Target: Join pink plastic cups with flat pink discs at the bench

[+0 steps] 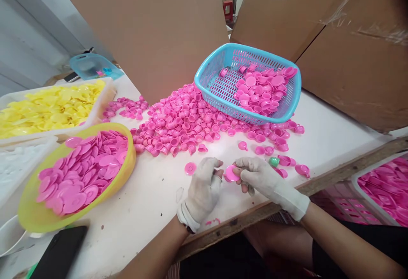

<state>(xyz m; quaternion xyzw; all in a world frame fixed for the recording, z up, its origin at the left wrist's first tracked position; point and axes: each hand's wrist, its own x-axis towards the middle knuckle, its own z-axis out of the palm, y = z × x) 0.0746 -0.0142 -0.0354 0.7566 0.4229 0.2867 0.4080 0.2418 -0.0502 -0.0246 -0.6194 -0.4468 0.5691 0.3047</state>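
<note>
My right hand [263,179], in a white glove with bare fingertips, pinches a small pink toy saucer [232,173] above the near table edge. A bit of another pink piece shows under the saucer's left side, too hidden to name. My left hand [202,187], gloved the same way, is just left of the saucer with fingers curled and tips close together; what it holds, if anything, is hidden. One loose pink saucer [190,168] lies flat beyond my left hand. Several pink toy cups [260,150] and a green piece [273,161] lie beyond my right hand.
A heap of pink cups [178,122] spreads under a tilted blue basket [204,85] of pink pieces. At left are a yellow bowl [131,151] of pink saucers, a tray of yellow pieces [60,107] and a phone [60,251]. Cardboard boxes [350,66] stand behind; a pink crate [344,207] is lower right.
</note>
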